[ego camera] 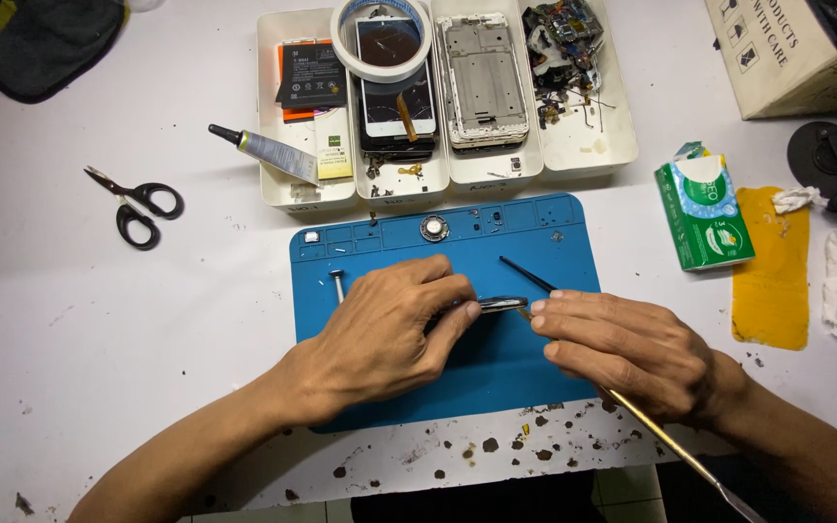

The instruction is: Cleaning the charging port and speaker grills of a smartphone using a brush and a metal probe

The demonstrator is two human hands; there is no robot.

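Blue silicone work mat (pixel 496 373) on a white, speckled table (pixel 99 320), seen from above. Left hand (pixel 380 334) lies palm down at the middle of the mat, its fingers curled over and clasping a small phone (pixel 502 304), of which only the dark, shiny right-hand edge shows past the fingertips. Right hand (pixel 632 353) is closed round a long, thin metal pry tool (pixel 670 444); the shaft runs out behind the wrist toward the lower right corner, and the front end sits at the phone's exposed edge, under the fingertips, so actual contact cannot be judged. Black tweezers (pixel 527 274) lie on the mat just behind the right fingers. A round silver part (pixel 434 229) rests in the mat's upper row of compartments, a screw (pixel 337 283) near its left border. Behind the mat, white trays (pixel 593 145) hold a battery (pixel 311 77), a cracked phone screen (pixel 395 82) beneath a tape roll (pixel 381 39), a bare phone frame (pixel 482 82) and loose circuit scraps (pixel 560 39). A glue tube (pixel 265 150) leans on the left tray; scissors (pixel 138 205) lie well to the left, a green tissue pack (pixel 704 208) and a yellow sheet (pixel 770 271) to the right
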